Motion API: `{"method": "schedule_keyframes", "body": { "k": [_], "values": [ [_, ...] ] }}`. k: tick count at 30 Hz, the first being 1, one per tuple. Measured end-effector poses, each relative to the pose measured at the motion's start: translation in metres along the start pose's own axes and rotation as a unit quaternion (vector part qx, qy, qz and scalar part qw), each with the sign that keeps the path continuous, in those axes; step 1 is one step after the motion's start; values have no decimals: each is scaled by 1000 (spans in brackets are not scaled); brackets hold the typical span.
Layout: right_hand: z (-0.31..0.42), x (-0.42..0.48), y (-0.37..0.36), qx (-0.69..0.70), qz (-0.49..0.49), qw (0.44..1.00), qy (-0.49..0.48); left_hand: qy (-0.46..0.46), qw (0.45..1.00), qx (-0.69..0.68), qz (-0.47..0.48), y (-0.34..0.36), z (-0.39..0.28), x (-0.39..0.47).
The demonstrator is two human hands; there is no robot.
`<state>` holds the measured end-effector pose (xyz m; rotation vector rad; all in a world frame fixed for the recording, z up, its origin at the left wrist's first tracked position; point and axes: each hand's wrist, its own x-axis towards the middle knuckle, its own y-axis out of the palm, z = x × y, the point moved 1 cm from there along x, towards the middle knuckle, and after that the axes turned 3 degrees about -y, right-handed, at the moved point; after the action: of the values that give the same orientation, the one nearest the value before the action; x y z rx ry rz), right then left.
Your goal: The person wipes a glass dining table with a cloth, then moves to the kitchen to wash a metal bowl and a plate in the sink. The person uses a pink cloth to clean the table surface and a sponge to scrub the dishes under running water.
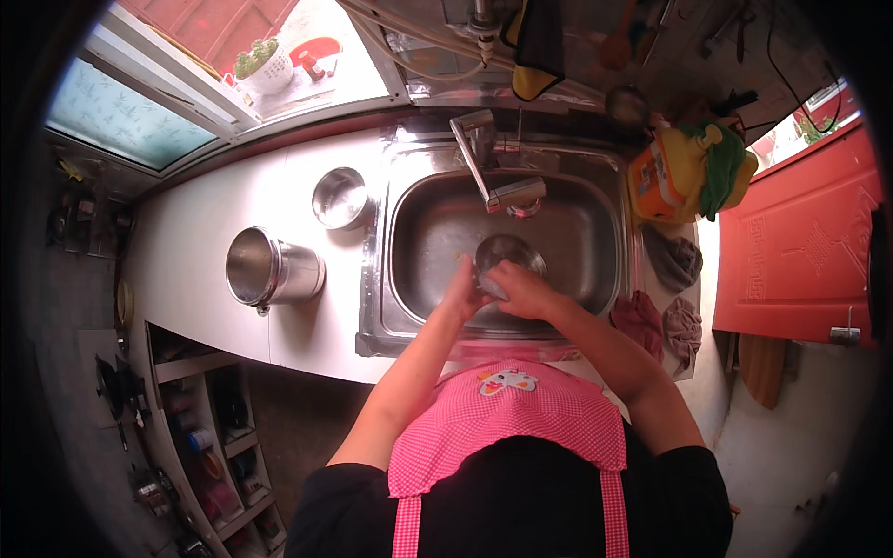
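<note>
Both my hands are over the stainless steel sink (432, 230). My right hand (520, 289) is closed on a greyish scouring pad (492, 287), and it also lies close to a round metal lid or bowl (509, 252) in the basin. My left hand (464, 289) is beside it, fingers extended upward along the left side of that round piece; whether it grips the piece cannot be told. A chrome faucet (516, 193) reaches over the basin just beyond my hands.
On the white counter to the left stand a metal pot (300, 272) and a shallow metal bowl (340, 198). A yellow jug (670, 174) with a green cloth, and several crumpled cloths (636, 324), lie right of the sink. A window frame borders the counter's back.
</note>
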<state>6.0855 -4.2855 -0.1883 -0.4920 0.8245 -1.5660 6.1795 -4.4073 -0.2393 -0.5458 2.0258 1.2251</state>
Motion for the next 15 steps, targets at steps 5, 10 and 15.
{"method": "schedule_keyframes", "body": {
  "k": [5,10,15],
  "values": [
    [-4,9,-25,448,-20,866,221,12,998,33,-56,-19,5,15],
    [-53,-12,-33,707,-99,677,180,60,990,-49,120,-2,-5,-4],
    [-60,-6,-36,437,-352,814,152,155,981,-111,42,-3,-10,-16]
  ]
}}
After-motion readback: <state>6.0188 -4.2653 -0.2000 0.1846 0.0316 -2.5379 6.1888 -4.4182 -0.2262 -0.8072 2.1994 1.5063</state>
